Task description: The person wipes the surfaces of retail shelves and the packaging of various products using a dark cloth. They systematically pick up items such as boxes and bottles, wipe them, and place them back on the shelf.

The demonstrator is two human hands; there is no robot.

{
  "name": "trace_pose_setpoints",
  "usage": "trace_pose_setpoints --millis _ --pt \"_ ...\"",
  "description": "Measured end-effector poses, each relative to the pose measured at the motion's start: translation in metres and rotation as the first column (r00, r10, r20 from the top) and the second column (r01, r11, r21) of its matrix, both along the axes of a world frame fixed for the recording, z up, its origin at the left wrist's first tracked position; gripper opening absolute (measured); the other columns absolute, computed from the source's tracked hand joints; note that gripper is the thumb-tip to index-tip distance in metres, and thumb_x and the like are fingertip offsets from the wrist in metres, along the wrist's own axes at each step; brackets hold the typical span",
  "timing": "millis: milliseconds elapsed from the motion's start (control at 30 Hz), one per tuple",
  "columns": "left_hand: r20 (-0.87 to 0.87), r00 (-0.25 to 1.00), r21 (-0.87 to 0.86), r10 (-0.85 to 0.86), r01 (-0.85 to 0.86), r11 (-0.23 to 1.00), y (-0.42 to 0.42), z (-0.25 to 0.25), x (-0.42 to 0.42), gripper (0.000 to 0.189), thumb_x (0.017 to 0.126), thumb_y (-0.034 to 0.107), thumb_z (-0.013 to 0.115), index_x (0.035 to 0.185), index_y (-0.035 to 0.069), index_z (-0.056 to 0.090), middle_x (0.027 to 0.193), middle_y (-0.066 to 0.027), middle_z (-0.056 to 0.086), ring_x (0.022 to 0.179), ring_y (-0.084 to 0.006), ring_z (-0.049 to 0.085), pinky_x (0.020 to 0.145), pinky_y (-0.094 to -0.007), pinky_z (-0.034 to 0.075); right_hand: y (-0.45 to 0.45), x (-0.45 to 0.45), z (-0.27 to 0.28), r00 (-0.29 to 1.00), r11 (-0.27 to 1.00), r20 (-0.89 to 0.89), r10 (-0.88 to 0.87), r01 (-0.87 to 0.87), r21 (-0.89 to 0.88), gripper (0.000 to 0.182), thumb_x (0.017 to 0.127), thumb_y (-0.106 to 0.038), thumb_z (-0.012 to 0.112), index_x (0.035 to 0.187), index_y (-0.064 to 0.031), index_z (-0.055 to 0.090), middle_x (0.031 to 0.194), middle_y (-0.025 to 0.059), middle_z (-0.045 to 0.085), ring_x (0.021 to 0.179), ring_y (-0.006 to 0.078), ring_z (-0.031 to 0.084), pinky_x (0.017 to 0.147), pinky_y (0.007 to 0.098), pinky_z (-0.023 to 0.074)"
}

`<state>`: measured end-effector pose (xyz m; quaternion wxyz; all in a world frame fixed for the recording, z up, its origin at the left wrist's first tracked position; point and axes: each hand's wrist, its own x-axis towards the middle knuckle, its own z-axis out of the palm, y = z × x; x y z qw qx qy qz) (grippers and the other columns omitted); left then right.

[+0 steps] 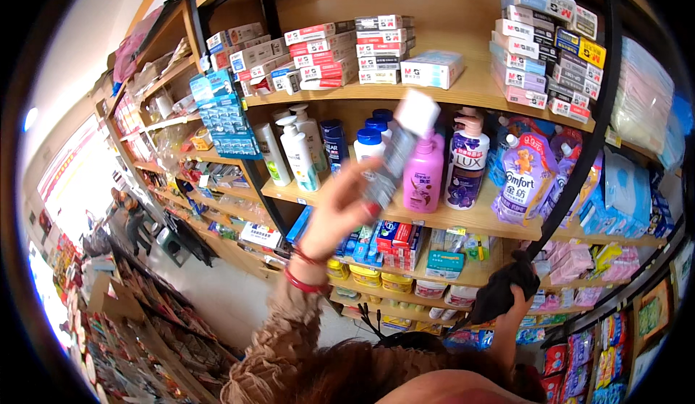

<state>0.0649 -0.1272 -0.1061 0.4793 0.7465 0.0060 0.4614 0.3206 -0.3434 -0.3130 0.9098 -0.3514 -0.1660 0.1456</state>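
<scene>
My left hand [343, 200] is raised before the middle shelves, its fingers closed around a small grey box [395, 157] with a white end. The box is tilted and blurred by motion. Just behind it stand a pink Rejoice pump bottle [423, 178] and a white bottle with a blue cap [370, 142]. A bunched black cloth [502, 290] is gripped in my right hand [513, 306], lower down at the right, close to the black shelf post [576, 187]. Much of the right hand is hidden by the cloth.
Stacked M&G boxes [380, 51] fill parts of the upper wooden shelf [472, 86]. Below are a LUX pump bottle [467, 159] and Comfort pouches [524, 178]. Razor cards [225, 113] hang at left. Far left, a person [134, 220] is near a stool [172, 245].
</scene>
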Motion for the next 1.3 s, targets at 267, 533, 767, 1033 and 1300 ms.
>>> trace_pose_setpoints --millis 267,533,767,1033,1300 --pt "0.308 0.657 0.245 0.688 -0.754 0.61 0.085 0.143 -0.037 0.043 0.078 0.025 0.066 0.116 0.005 0.06 0.102 -0.012 0.061 0.082 -0.0105 0.059 0.07 -0.0215 0.046 -0.02 0.0 -0.028 0.968 0.993 -0.249 -0.023 -0.007 -0.118 0.059 0.067 0.001 0.057 0.125 -0.0022 0.047 0.109 0.0126 0.056 0.095 0.0287 0.058 0.079 0.0368 0.0526" --pt "0.088 0.332 0.548 0.939 -0.803 0.232 0.175 0.224 0.022 0.065 0.063 0.047 0.064 0.112 0.005 0.062 0.106 -0.0177 0.063 0.1 -0.0287 0.061 0.088 -0.0341 0.046 -0.028 0.007 -0.045 0.997 0.986 -0.081 0.008 -0.021 -0.168 0.057 0.069 -0.003 0.056 0.125 0.0013 0.043 0.111 0.0143 0.054 0.094 0.0282 0.059 0.078 0.0372 0.0542" --pt "0.014 0.521 0.335 0.853 -0.806 0.487 0.181 0.23 0.027 0.095 0.063 0.058 0.066 0.126 -0.01 0.043 0.123 -0.0247 0.051 0.115 -0.0304 0.051 0.097 -0.0329 0.039 -0.05 0.01 -0.075 0.98 0.979 -0.185 -0.073 0.035 -0.2 0.057 0.07 -0.009 0.057 0.124 0.0012 0.043 0.111 0.0183 0.054 0.095 0.0339 0.059 0.078 0.0424 0.0561" --pt "0.017 0.455 0.345 0.89 -0.839 0.422 0.185 0.209 0.026 0.091 0.064 0.053 0.067 0.125 -0.011 0.043 0.12 -0.0259 0.052 0.113 -0.0311 0.053 0.095 -0.0335 0.04 -0.052 0.016 -0.06 0.931 0.97 -0.346 -0.116 0.032 -0.24 0.044 0.069 -0.013 0.059 0.111 -0.0003 0.053 0.103 0.0155 0.058 0.09 0.0302 0.061 0.077 0.0398 0.0544" --pt "0.715 0.316 0.421 0.624 -0.907 -0.023 0.115 0.181 0.058 0.052 0.075 0.033 0.069 0.115 0.004 0.055 0.104 -0.019 0.06 0.094 -0.0312 0.06 0.082 -0.0367 0.047 -0.036 0.011 -0.053 0.946 0.99 -0.323 0.013 -0.058 -0.129 0.053 0.066 -0.007 0.063 0.117 0.0016 0.049 0.106 0.0193 0.056 0.088 0.0349 0.061 0.072 0.0449 0.0578"
